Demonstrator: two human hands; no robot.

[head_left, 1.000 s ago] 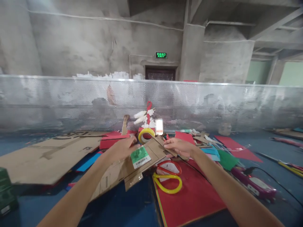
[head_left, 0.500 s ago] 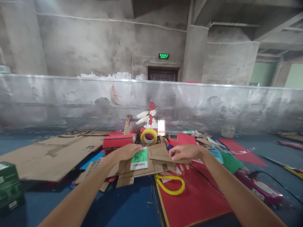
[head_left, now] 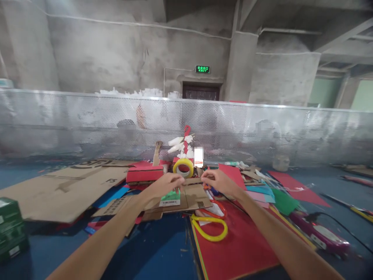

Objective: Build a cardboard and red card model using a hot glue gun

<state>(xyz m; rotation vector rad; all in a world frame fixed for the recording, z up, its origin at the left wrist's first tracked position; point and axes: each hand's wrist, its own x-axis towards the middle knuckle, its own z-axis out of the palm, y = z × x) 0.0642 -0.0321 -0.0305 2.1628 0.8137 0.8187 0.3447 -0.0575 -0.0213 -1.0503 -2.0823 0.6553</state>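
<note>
A narrow cardboard strip [head_left: 193, 181] spans the gap between my two hands. My left hand [head_left: 170, 183] is closed on its left end, and the fingertips of my right hand [head_left: 215, 181] pinch the right end. Below them lies a piece of cardboard [head_left: 194, 197] with a green-and-white label [head_left: 170, 201], partly covered by my left hand. Just behind my left fingers stands a roll of yellow tape [head_left: 183, 168]. Scissors with yellow [head_left: 211, 232] and red handle loops lie in front of the cardboard, their blades hidden.
Large cardboard sheets [head_left: 67, 190] lie on the left, near a green box [head_left: 11, 227]. Red sheets [head_left: 241, 249] are stacked front right, beside a purple device [head_left: 319, 233] with a cable. A perforated metal screen [head_left: 233, 128] stands behind. White flowers [head_left: 185, 146] rise at the centre.
My right hand has moved left and slightly up, turning the strip from the right side to between both hands. My left hand has come off the labelled cardboard onto the strip.
</note>
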